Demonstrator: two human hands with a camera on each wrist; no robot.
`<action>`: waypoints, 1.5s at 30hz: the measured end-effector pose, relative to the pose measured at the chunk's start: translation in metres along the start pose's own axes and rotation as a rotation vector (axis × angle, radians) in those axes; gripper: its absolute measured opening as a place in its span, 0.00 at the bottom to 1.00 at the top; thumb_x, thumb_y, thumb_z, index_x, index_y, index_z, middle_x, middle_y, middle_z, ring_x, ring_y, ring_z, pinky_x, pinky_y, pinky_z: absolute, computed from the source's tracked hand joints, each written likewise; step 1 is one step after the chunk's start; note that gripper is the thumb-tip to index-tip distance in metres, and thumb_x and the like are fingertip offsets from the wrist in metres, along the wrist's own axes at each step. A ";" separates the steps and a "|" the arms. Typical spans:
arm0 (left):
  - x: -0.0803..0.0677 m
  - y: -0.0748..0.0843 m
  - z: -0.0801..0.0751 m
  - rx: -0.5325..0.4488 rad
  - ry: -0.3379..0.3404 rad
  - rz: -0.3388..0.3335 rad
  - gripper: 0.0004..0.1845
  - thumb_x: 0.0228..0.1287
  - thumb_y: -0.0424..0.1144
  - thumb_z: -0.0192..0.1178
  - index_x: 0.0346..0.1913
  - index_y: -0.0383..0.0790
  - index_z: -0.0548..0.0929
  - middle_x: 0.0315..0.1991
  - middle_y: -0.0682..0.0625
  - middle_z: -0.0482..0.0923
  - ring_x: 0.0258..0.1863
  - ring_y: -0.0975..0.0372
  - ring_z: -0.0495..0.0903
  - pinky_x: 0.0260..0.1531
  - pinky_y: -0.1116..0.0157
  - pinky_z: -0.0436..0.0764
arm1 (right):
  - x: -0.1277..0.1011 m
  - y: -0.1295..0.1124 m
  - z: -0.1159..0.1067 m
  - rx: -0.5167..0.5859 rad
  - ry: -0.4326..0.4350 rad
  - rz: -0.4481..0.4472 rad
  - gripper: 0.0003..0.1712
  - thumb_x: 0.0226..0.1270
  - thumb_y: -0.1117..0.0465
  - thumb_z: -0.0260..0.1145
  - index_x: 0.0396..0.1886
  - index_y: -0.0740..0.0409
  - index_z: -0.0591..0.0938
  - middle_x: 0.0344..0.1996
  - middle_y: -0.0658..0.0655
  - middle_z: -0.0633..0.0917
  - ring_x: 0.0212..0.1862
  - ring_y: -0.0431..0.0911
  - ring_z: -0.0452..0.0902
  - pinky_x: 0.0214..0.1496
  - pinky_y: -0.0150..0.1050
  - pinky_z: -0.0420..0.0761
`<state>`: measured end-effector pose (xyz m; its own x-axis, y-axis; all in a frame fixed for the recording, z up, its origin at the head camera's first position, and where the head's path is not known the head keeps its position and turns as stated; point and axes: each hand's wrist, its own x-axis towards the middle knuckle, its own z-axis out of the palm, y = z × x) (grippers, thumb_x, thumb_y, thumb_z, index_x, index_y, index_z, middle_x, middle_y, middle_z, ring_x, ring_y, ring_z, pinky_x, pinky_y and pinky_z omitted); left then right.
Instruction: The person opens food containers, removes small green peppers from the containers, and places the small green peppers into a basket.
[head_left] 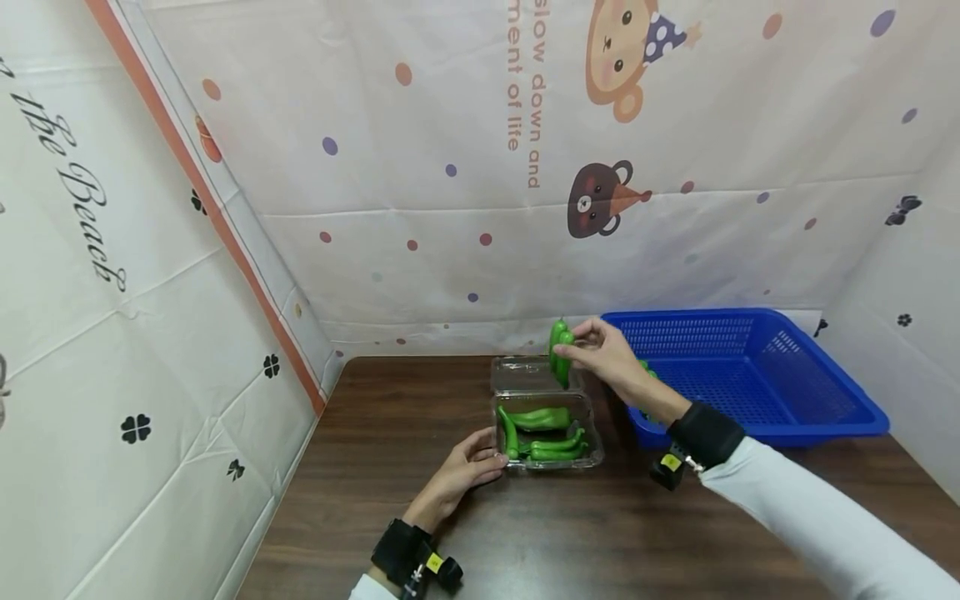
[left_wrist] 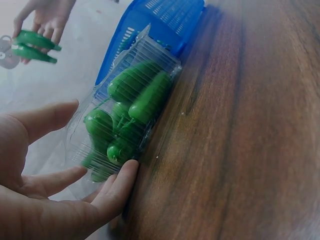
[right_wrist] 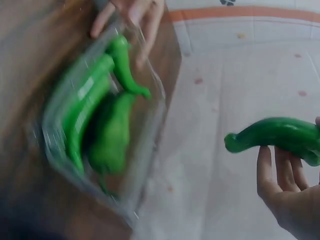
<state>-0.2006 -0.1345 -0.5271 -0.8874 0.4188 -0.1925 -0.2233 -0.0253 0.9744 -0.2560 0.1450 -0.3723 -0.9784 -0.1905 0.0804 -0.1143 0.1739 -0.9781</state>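
Note:
Above the raised lid of a clear plastic box (head_left: 597, 450), my right hand (head_left: 611, 360) pinches two green peppers (head_left: 562, 354) hanging side by side. In the left wrist view the same peppers (left_wrist: 35, 46) show against the backdrop. My left hand (head_left: 467, 471) rests its fairly straight fingers against the left side of the box. Inside the box lie several green peppers (right_wrist: 112, 132), some long and thin, one broader. The box's lid (head_left: 525, 375) is folded back toward the wall. Motion blurs the box in the right wrist view.
A blue plastic basket (head_left: 825, 429) stands to the right of the box, with some green peppers (head_left: 647, 368) at its left side, partly hidden by my right forearm. The brown wooden table (head_left: 390, 433) meets a printed cloth wall (head_left: 420, 283) at the back.

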 end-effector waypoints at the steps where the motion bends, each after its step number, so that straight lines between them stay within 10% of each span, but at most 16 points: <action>1: 0.000 0.000 0.000 -0.001 0.002 -0.002 0.42 0.71 0.38 0.65 0.80 0.33 0.56 0.76 0.29 0.57 0.71 0.45 0.69 0.65 0.54 0.81 | 0.000 -0.006 -0.006 -0.021 0.011 -0.007 0.19 0.69 0.62 0.70 0.50 0.64 0.71 0.45 0.53 0.84 0.43 0.33 0.83 0.48 0.33 0.88; 19: 0.001 0.000 -0.002 0.004 0.006 -0.019 0.43 0.71 0.40 0.66 0.80 0.35 0.55 0.76 0.30 0.58 0.69 0.48 0.72 0.65 0.54 0.82 | 0.015 -0.101 -0.104 -0.189 0.289 -0.200 0.18 0.68 0.55 0.72 0.51 0.51 0.74 0.40 0.36 0.81 0.42 0.28 0.81 0.43 0.25 0.87; 37: 0.001 0.001 0.000 -0.005 0.002 -0.015 0.43 0.71 0.40 0.65 0.81 0.34 0.54 0.76 0.30 0.57 0.67 0.50 0.74 0.65 0.56 0.82 | 0.008 -0.085 -0.134 -0.342 0.380 -0.111 0.24 0.67 0.43 0.71 0.48 0.53 0.73 0.34 0.34 0.79 0.37 0.27 0.78 0.37 0.23 0.86; 45: 0.002 0.000 0.000 -0.007 0.000 -0.011 0.43 0.71 0.39 0.66 0.80 0.34 0.54 0.76 0.30 0.57 0.66 0.51 0.75 0.65 0.56 0.82 | 0.005 -0.065 -0.154 -0.442 0.291 0.005 0.31 0.70 0.39 0.67 0.53 0.58 0.71 0.53 0.60 0.79 0.40 0.27 0.74 0.39 0.23 0.85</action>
<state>-0.2024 -0.1339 -0.5279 -0.8851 0.4187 -0.2032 -0.2360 -0.0273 0.9714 -0.2803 0.2816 -0.2788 -0.9794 0.0767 0.1870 -0.1094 0.5770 -0.8094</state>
